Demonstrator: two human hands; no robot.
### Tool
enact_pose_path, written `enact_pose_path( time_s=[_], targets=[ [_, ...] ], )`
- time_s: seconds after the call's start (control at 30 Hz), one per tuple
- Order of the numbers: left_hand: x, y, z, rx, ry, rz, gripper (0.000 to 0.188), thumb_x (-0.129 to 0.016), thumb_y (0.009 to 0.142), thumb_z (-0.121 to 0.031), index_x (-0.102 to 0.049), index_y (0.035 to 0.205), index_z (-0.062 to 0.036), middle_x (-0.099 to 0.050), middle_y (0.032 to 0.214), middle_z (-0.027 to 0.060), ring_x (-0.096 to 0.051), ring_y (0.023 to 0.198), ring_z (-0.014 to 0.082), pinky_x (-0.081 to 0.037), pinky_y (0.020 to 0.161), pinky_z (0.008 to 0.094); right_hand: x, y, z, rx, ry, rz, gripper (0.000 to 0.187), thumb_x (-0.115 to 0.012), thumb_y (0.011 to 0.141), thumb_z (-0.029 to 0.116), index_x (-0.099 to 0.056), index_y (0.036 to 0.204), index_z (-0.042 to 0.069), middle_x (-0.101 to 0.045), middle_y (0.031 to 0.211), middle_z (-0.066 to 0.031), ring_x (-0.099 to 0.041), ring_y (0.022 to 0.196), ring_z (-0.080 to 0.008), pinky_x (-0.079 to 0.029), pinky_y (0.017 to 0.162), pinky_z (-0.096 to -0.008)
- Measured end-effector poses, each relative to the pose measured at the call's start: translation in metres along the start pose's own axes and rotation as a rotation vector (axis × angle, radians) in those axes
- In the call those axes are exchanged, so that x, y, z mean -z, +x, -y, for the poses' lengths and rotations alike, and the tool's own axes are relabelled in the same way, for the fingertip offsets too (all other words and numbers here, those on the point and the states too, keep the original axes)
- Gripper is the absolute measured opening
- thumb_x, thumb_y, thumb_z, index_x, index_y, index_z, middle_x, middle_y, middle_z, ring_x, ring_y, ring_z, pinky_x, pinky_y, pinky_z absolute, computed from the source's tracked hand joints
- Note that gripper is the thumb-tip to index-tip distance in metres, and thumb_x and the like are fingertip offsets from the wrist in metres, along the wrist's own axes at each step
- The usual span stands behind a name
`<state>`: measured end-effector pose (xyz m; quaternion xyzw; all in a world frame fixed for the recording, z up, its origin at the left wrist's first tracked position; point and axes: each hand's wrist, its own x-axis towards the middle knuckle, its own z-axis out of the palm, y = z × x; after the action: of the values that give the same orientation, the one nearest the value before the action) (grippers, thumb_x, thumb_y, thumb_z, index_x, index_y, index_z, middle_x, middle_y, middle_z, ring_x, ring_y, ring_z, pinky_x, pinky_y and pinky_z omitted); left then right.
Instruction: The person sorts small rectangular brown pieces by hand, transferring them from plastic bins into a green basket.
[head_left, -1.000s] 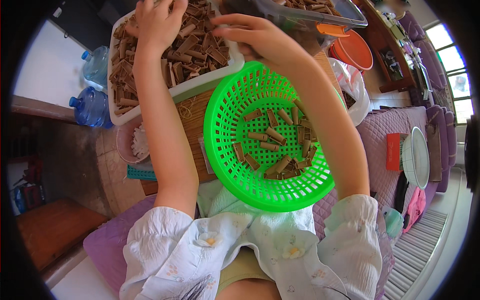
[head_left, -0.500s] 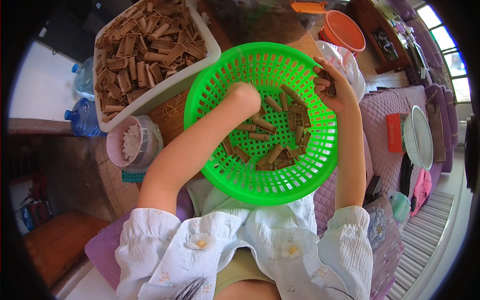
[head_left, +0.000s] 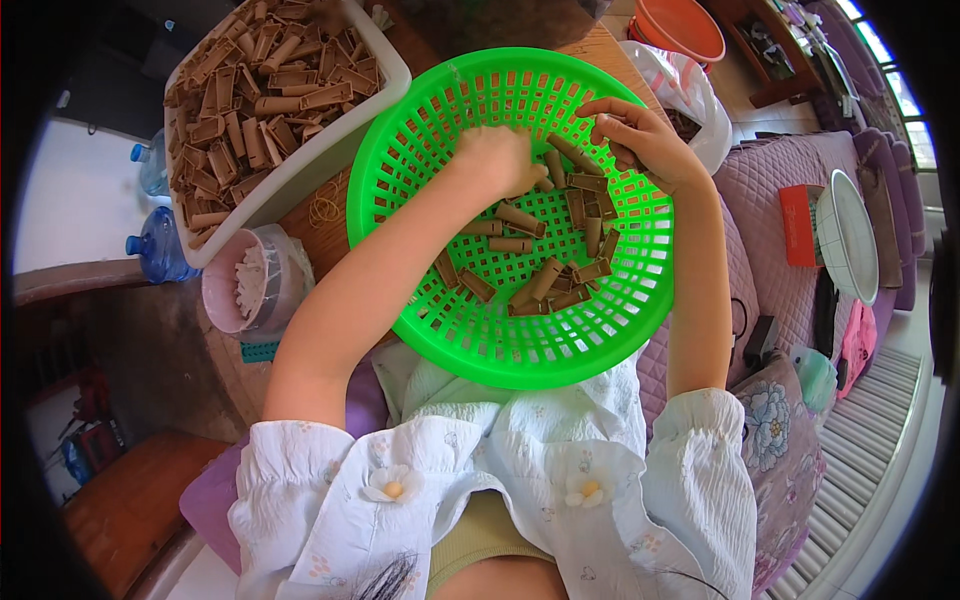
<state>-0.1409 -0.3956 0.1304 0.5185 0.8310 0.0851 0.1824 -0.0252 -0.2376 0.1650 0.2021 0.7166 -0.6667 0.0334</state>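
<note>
A round green plastic basket (head_left: 520, 370) with slotted walls rests over my lap, holding several small brown trough-shaped plastic pieces (head_left: 546, 278). Reaching into its far left part, my left hand (head_left: 495, 160) is curled closed, slightly blurred. Its fingertips face a brown piece (head_left: 542, 182), and the palm side is hidden, so what it holds cannot be made out. Over the far right of the basket, my right hand (head_left: 645, 148) has bent fingers held apart, with nothing visible between them. Brown pieces lie just left of and below its fingers.
A white bin (head_left: 300, 165) heaped with brown pieces stands at far left on the wooden table. Below it is a pink bucket (head_left: 215, 290) with white bits. A white plastic bag (head_left: 710, 105) sits beyond my right hand. An orange basin (head_left: 690, 30) is farther back.
My right hand has moved left from the rim over the basket; the brown pieces seen in it before no longer show there. My left hand has shifted slightly up and right.
</note>
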Motion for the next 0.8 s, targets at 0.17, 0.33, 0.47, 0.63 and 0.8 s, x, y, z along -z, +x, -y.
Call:
enact_pose_path(
  time_s=[0.17,0.33,0.47,0.63,0.8],
  targets=[
    [-0.002,0.009,0.014,0.108,0.114,0.354,0.035,-0.058,0.077,-0.019,-0.051,0.105,0.0003,-0.060,0.096,0.0194,-0.058,0.094,0.0314,-0.048,0.078,0.0406,-0.003,0.001,0.000,-0.010,-0.171,-0.031,0.025,-0.051,0.087,0.021,-0.056,0.107,0.007,-0.045,0.072,0.0061,-0.033,0.051,0.0003,-0.029,0.046,-0.0150],
    [-0.007,0.016,0.023,0.077,0.000,0.138,0.034,-0.051,0.076,-0.009,-0.048,0.108,0.0016,-0.060,0.095,0.0201,-0.058,0.093,0.0322,-0.048,0.076,0.0405,0.000,0.005,-0.006,0.008,-0.162,-0.053,0.024,-0.055,0.086,0.023,-0.059,0.104,0.007,-0.042,0.062,0.0067,-0.037,0.052,-0.0017,-0.031,0.048,-0.0185],
    [-0.013,0.029,0.036,-0.042,-0.253,-0.184,0.032,-0.049,0.077,-0.008,-0.049,0.108,-0.0018,-0.061,0.093,0.0165,-0.058,0.090,0.0315,-0.047,0.074,0.0397,-0.007,0.006,-0.005,-0.009,-0.332,-0.077,0.026,-0.057,0.083,0.022,-0.059,0.103,0.006,-0.051,0.066,0.0030,-0.044,0.054,-0.0051,-0.035,0.049,-0.0206],
    [-0.001,0.033,0.031,-0.019,-0.446,-0.245,0.022,-0.051,0.081,-0.019,-0.056,0.097,-0.0043,-0.061,0.081,0.0117,-0.060,0.078,0.0261,-0.046,0.069,0.0386,-0.043,0.019,-0.039,0.257,-0.922,-0.158,0.037,-0.061,0.077,0.020,-0.054,0.111,0.006,-0.061,0.072,-0.0103,-0.061,0.065,-0.0235,-0.047,0.057,-0.0352],
    [0.005,0.036,0.037,-0.003,-0.452,-0.257,0.024,-0.055,0.082,-0.027,-0.056,0.084,-0.0028,-0.056,0.064,0.0061,-0.060,0.062,0.0169,-0.046,0.060,0.0324,-0.077,0.034,-0.047,0.155,-1.287,-0.009,0.055,-0.064,0.071,0.018,-0.042,0.120,0.009,-0.062,0.078,-0.0165,-0.060,0.075,-0.0340,-0.048,0.065,-0.0446]
  ],
)
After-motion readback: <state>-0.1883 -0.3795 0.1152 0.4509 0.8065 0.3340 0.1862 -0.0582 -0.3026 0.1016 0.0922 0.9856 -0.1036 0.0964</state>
